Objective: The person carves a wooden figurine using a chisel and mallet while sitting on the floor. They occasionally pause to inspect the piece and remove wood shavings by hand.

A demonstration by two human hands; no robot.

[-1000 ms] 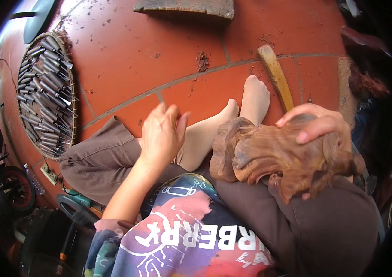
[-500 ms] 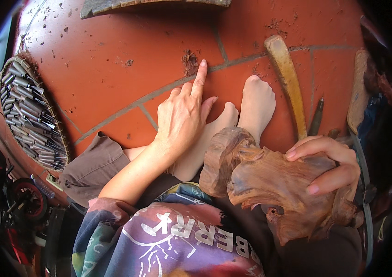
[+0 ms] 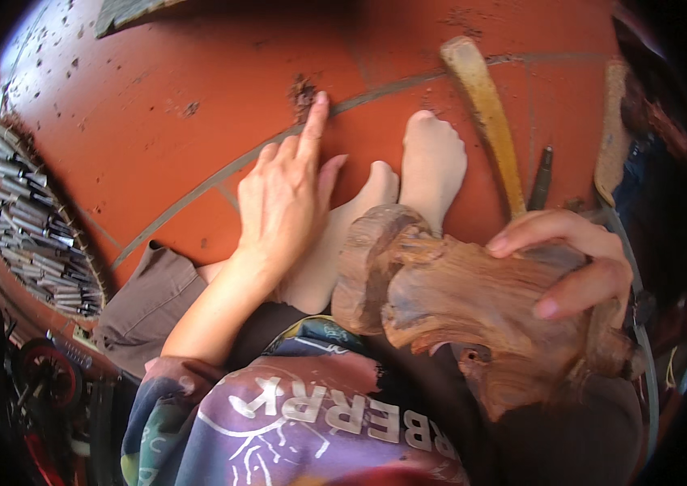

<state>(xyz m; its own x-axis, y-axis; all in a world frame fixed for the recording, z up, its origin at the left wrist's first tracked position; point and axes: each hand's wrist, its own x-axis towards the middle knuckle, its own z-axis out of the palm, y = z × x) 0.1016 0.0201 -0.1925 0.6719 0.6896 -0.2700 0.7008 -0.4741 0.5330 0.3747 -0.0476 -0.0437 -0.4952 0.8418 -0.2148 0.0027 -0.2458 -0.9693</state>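
My left hand [image 3: 280, 198] reaches out over the red tiled floor with its index finger stretched and the other fingers bent. Nothing is in it. Its index fingertip is at the edge of a small heap of brown wood shavings [image 3: 304, 91]. My right hand [image 3: 582, 255] grips the right side of a reddish-brown wood carving [image 3: 473, 316], with its fingers over the top. The carving has swirling grain, a rough outline and a small dark hole. It sits over my lap, and a rounded wooden part [image 3: 372, 271] at its left end is close to my feet.
A woven basket [image 3: 56, 206] full of metal-ended tools stands at the left. Right of my bare feet lie a curved yellowish wooden handle [image 3: 485, 113] and a dark pointed tool [image 3: 542, 180]. A grey-edged board [image 3: 129, 14] is at the far edge. Wood crumbs dot the tiles.
The whole view has shifted, so most things sit further left and higher. My left index fingertip is slightly closer to the shavings. My right hand keeps its grip on the carving.
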